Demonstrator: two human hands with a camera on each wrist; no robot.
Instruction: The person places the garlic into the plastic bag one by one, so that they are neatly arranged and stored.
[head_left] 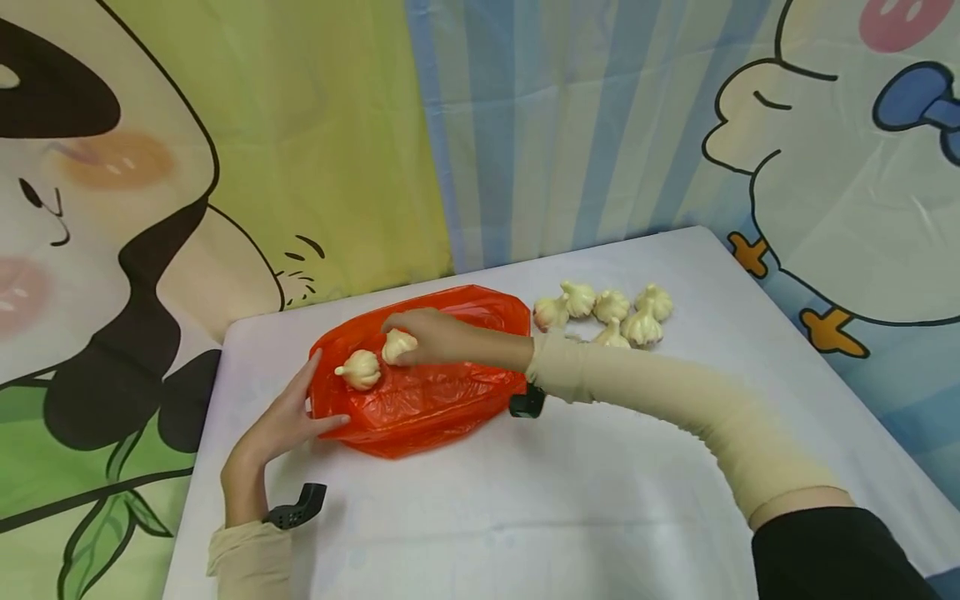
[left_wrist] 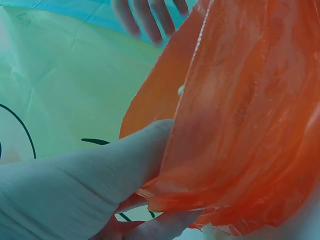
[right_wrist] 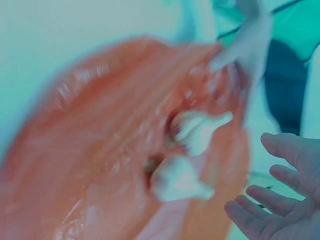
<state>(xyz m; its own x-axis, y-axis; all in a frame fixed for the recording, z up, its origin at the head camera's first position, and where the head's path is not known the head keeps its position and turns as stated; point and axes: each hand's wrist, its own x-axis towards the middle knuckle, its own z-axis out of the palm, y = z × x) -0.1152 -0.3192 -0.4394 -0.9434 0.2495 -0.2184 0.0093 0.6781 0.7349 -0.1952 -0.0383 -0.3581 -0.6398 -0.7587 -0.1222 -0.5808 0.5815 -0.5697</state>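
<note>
A red plastic bag (head_left: pixel 431 421) is spread on the white tabletop (head_left: pixel 480 517), and its left end is gripped by the left hand (head_left: pixel 279 425), with film caught between thumb and fingers and the mouth kept gaping. Inside that mouth, toward the gripped end, two garlic bulbs are seen lying side by side: a left bulb (head_left: pixel 361 370) with its stem pointed toward the left hand, and a right bulb (head_left: pixel 400 347) set just beneath the fingers of the right hand (head_left: pixel 431 335). In the head view the right bulb is partly covered by those fingers, so contact cannot be judged there; in the right wrist view, however, the fingers are shown spread loosely and well apart from both bulbs, with nothing pinched. At least six loose bulbs (head_left: pixel 611 307) are grouped on the tabletop beyond the bag's right end, some partly hidden by the right arm. The step in hand is judged to be bagging the garlic one bulb at a time, with the release of the right bulb apparently done. For the next move, the right hand would need to be lifted clear of the rim and carried to the loose bulbs, while the thin mouth is kept steady by the left.
</note>
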